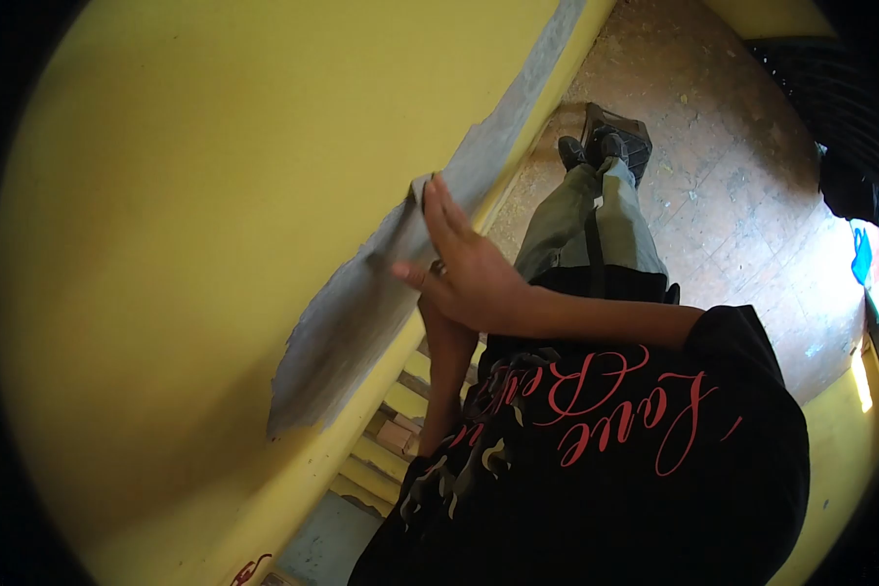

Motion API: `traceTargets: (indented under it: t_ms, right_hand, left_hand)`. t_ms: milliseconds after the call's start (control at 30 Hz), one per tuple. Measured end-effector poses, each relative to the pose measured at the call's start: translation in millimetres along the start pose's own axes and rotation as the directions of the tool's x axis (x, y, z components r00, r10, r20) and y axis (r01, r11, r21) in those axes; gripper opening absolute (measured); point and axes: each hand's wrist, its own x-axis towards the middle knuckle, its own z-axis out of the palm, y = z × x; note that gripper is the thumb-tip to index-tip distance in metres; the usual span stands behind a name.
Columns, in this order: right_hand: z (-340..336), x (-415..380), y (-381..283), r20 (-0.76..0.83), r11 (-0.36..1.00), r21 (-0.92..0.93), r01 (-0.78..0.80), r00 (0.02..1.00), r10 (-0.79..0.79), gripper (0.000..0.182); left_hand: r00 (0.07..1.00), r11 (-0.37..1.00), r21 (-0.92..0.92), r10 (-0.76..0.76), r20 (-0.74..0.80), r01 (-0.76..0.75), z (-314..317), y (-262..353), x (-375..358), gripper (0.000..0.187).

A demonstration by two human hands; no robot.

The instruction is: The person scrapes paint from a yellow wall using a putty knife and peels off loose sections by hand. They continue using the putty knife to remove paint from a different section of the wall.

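Note:
My right hand [483,278] reaches across to a yellow wall [195,176]. Its index and middle fingers are stretched out, and the thumb stands apart from them. The fingertips are right at the raised corner of a thin grey piece [419,187], whose kind I cannot tell. Behind it runs a long grey, ragged-edged patch [337,342] on the wall's surface, along its edge. My left forearm [446,376] comes up below the right wrist. The left hand is mostly hidden behind my right hand, with a dark, blurred shape [381,256] showing beside the thumb.
My shoes [612,146] are on a dark crate [639,146] that stands on the dusty tiled floor [713,195]. Yellow slats [376,454] show below the wall's edge. Dark objects [850,186] lie at the far right, near a brightly lit area.

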Motion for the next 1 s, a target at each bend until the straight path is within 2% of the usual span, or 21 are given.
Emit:
traceTargets:
  t_ms: [67, 133, 367, 433, 467, 533, 567, 633, 667, 733, 867, 933, 1000]
  right_hand:
    - [3, -3, -2, 0.042, 1.000, 0.013, 0.028, 0.999, -0.028, 0.093]
    - [9, -6, -7, 0.175, 0.997, 0.075, -0.008, 0.984, -0.005, 0.096]
    - [19, -4, -1, 0.127, 0.997, -0.006, 0.073, 0.989, -0.072, 0.094]
    - [18, 3, 6, -0.049, 0.997, 0.057, 0.055, 0.997, -0.053, 0.092]
    - [18, 2, 8, -0.048, 0.997, 0.056, 0.052, 0.998, -0.049, 0.092]
    - [15, 3, 13, -0.113, 0.986, -0.059, 0.158, 0.980, -0.164, 0.092]
    - [13, 3, 13, -0.117, 0.985, -0.061, 0.160, 0.979, -0.166, 0.092]
    - [11, 2, 12, -0.045, 0.983, -0.041, 0.181, 0.982, -0.183, 0.091]
    - [11, 2, 12, -0.046, 0.983, -0.035, 0.182, 0.982, -0.183, 0.091]
    - [13, 5, 12, -0.072, 0.983, -0.118, 0.143, 0.986, -0.152, 0.091]
    - [15, 1, 16, -0.078, 0.967, -0.195, 0.165, 0.980, -0.183, 0.090]
    - [18, -3, 17, 0.027, 0.970, -0.170, 0.175, 0.985, -0.173, 0.091]
    - [23, -5, 20, 0.048, 0.972, -0.152, 0.177, 0.984, -0.172, 0.092]
  left_hand:
    - [1.000, 0.999, 0.041, 0.016, -0.016, -0.015, -13, -4, -8, 0.035]
    - [1.000, 0.995, 0.103, 0.007, 0.001, -0.007, -32, -8, -13, 0.033]
    - [0.997, 0.982, 0.178, 0.071, -0.029, -0.065, -28, -9, -4, 0.029]
    - [0.992, 0.980, 0.166, 0.116, -0.054, -0.105, -20, -6, 4, 0.027]
    - [0.985, 0.982, 0.126, 0.149, -0.087, -0.138, -12, -6, 4, 0.027]
    - [0.950, 0.969, 0.019, 0.247, -0.192, -0.248, 1, -5, 6, 0.025]
    - [0.949, 0.968, 0.019, 0.251, -0.192, -0.252, -1, -6, 7, 0.025]
    - [0.985, 0.988, 0.075, 0.143, -0.094, -0.136, -10, -9, 6, 0.022]
    - [0.989, 0.988, 0.086, 0.132, -0.069, -0.126, -12, -10, 7, 0.022]
    - [0.988, 0.987, 0.088, 0.142, -0.064, -0.136, -9, -12, 12, 0.022]
    - [0.977, 0.981, 0.058, 0.189, -0.098, -0.184, 1, -15, 9, 0.022]
    - [0.980, 0.983, 0.072, 0.174, -0.091, -0.168, -4, -20, 5, 0.022]
    - [0.982, 0.983, 0.088, 0.169, -0.084, -0.161, -8, -22, 4, 0.022]
